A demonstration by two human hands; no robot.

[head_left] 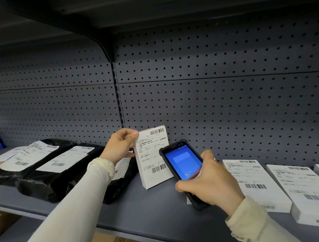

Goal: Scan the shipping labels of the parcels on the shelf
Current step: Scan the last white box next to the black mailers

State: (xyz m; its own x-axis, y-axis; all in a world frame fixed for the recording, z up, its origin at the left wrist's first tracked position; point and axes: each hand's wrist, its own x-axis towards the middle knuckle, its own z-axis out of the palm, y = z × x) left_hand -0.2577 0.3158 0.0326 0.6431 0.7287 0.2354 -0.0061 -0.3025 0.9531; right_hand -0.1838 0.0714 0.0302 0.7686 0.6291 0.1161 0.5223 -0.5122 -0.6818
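The left hand is pinching the top left corner of a white box, with the thumb and curled fingers closed on its edge; the box is standing upright on its lower edge on the grey shelf, leaning a little back, and its shipping label is facing the person. The right hand is gripping a black handheld scanner, fingers wrapped around its sides; the blue screen is lighting, and the top of the device is covering the right edge of the box. To the left, three black parcel bags with white labels are lying side by side on the shelf; to the right, more white boxes are lying flat, labels up. Behind everything a dark pegboard wall is standing.
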